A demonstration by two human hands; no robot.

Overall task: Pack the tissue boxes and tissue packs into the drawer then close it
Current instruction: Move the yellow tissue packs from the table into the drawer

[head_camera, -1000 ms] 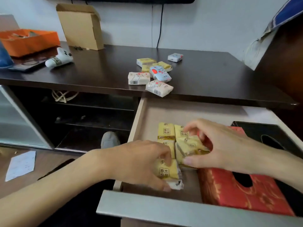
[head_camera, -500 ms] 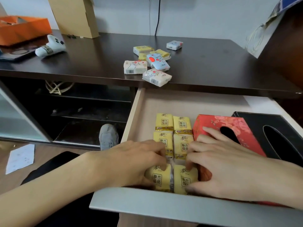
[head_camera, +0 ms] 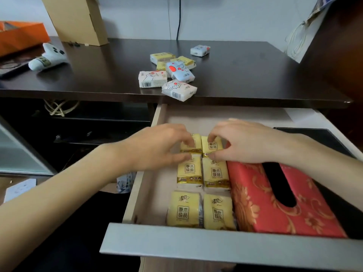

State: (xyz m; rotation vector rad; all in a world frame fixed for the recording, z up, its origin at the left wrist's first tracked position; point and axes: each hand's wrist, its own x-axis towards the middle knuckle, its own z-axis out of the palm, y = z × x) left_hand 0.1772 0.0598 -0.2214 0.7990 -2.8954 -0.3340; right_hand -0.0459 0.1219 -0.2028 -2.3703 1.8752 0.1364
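Observation:
The drawer (head_camera: pixel 216 250) stands pulled open below the dark tabletop. Several yellow tissue packs (head_camera: pixel 189 172) lie in it in two columns, beside a red tissue box (head_camera: pixel 261 209) and a black tissue box (head_camera: pixel 322 134) at the right. My left hand (head_camera: pixel 157 146) pinches the far left yellow pack between thumb and fingers. Over the far right yellow pack (head_camera: pixel 213 146) my right hand (head_camera: pixel 245 142) pinches its ends. Several more tissue packs (head_camera: pixel 170 75), white, blue and yellow, lie on the tabletop (head_camera: pixel 255 75).
A cardboard box (head_camera: pixel 78 18) and an orange box (head_camera: pixel 19 36) stand at the back left, with a white game controller (head_camera: pixel 48 58) near them. Open shelves with a cable coil (head_camera: pixel 59 108) are left of the drawer. Papers (head_camera: pixel 19 189) lie on the floor.
Both hands moved from the nearest pair of yellow packs to the farthest pair. The packs now lie in neat rows, and the red box is uncovered.

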